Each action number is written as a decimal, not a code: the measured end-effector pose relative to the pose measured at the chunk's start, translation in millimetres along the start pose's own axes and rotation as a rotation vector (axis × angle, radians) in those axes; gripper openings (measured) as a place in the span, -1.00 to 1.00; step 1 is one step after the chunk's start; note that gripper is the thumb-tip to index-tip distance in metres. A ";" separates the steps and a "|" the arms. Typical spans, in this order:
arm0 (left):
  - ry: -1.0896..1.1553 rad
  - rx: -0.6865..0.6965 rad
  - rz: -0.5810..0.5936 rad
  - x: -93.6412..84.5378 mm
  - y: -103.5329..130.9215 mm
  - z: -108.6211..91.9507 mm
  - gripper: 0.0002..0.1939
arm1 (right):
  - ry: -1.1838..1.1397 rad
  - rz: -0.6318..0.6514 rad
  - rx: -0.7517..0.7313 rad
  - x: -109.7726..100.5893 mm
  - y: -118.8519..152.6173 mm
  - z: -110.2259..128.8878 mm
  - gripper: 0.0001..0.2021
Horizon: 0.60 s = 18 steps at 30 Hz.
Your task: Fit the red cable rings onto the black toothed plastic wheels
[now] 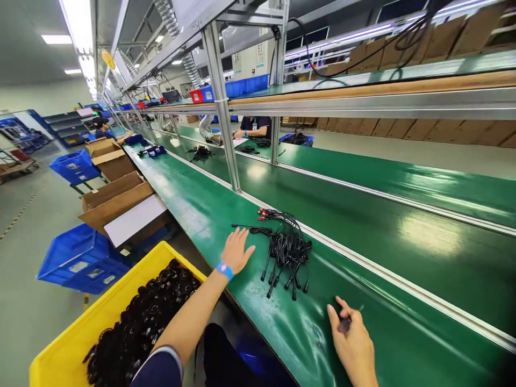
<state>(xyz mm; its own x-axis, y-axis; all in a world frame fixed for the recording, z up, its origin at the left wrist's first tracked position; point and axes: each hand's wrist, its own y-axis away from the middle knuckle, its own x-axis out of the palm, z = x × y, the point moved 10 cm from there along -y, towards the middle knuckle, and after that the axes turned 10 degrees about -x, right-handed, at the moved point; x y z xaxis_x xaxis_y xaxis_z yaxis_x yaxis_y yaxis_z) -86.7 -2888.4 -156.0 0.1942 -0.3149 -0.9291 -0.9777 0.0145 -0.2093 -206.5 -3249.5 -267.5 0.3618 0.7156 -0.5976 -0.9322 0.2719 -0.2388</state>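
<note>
A long green workbench (226, 215) is running through the factory hall, its surface shining under the strip lights. Off the bench's near edge a yellow bin (76, 344) is sitting, filled with coiled black cables. On the bench a bundle of black cables (287, 252) is lying loose. The left hand (236, 250) is resting flat and spread open just left of the bundle, gripping nothing. The right hand (355, 344), nearer than the bundle, is pinching a small dark piece (345, 324) between its fingertips.

Bright overhead tube lights (78, 32) w/ glare streaks on green bench (403, 236); wide-angle warp at edges, slight blur.
</note>
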 end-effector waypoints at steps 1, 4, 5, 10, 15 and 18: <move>-0.026 0.007 0.056 14.4 -29.8 -12.6 -0.32 | -0.012 -0.011 0.004 5.3 -11.9 4.7 -0.59; -0.055 0.017 0.167 50.2 -90.5 -33.6 -0.35 | -0.049 -0.048 -0.024 16.8 -41.0 18.7 -0.59; -0.049 0.019 0.186 58.5 -99.9 -36.2 -0.39 | -0.062 -0.057 -0.035 19.6 -48.1 21.8 -0.59; 0.034 -0.072 0.256 78.9 -84.7 -30.1 -0.58 | -0.130 -0.047 -0.005 33.5 -77.5 27.9 -0.54; 0.295 -0.168 0.356 95.7 -35.5 -36.8 -0.46 | -0.044 0.137 -0.048 65.7 -121.7 67.6 -0.46; 0.513 -0.265 0.463 121.8 -14.8 -48.3 -0.35 | 0.068 0.281 -0.120 88.5 -145.3 100.9 -0.38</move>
<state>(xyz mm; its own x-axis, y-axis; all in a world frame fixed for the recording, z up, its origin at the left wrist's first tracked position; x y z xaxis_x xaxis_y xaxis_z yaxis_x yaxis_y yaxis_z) -52.4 -2972.8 -251.4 -0.2405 -0.7371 -0.6315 -0.9497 0.0442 0.3100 -39.9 -3160.7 -208.4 0.0936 0.7058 -0.7022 -0.9896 -0.0116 -0.1436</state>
